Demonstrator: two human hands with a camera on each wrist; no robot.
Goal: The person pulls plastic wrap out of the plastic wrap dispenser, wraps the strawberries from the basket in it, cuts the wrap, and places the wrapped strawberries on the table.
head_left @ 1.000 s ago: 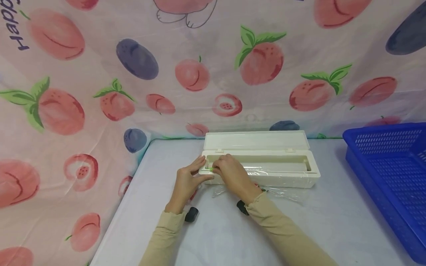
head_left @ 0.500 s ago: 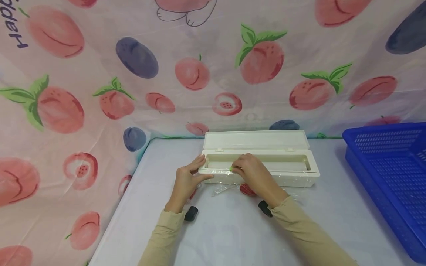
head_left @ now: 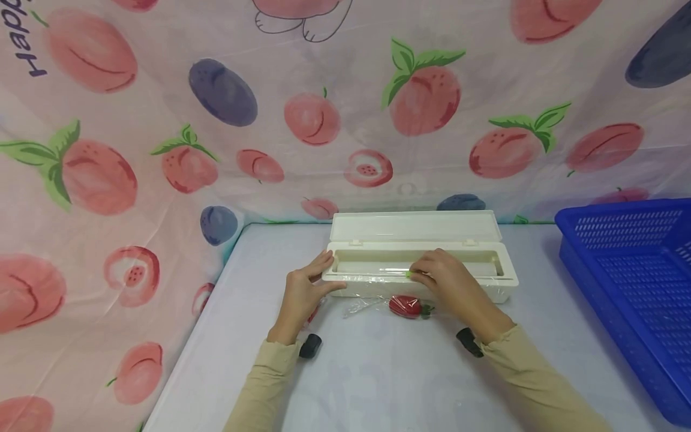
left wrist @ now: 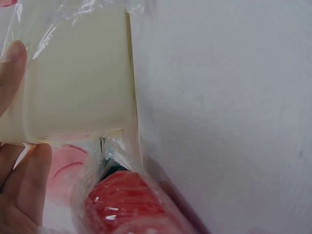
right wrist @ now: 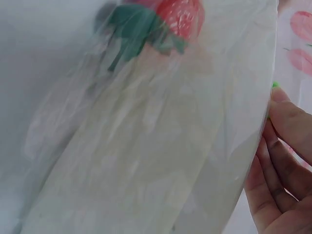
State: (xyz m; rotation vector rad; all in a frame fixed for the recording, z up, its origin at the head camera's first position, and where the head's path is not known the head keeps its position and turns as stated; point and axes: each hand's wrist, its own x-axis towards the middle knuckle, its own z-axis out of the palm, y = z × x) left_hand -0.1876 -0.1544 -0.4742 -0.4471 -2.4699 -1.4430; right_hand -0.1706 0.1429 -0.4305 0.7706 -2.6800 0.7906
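Observation:
A white cling film dispenser box (head_left: 421,291) lies lengthwise with its lid (head_left: 415,228) swung back. At its left end, my left hand (head_left: 302,294) holds the corner between thumb and fingers. My right hand (head_left: 448,276) pinches a small green slide cutter (head_left: 408,274) on the front rim, right of the middle. Clear cling film (right wrist: 146,146) hangs over the front wall. A plastic-wrapped strawberry (head_left: 406,306) with green leaves lies before the box. Another wrapped strawberry (left wrist: 126,204) is close to the left hand, mostly hidden by it in the head view.
A blue perforated basket (head_left: 572,231) stands on the right of the white table (head_left: 367,384). A fruit-print cloth (head_left: 243,138) rises behind and left of the table. Black wrist camera mounts (head_left: 310,347) sit under both forearms.
My right hand has slid the green cutter rightward along the box's front rim, from near the left end past the middle. The strawberry in front has come into view. My left hand stays put.

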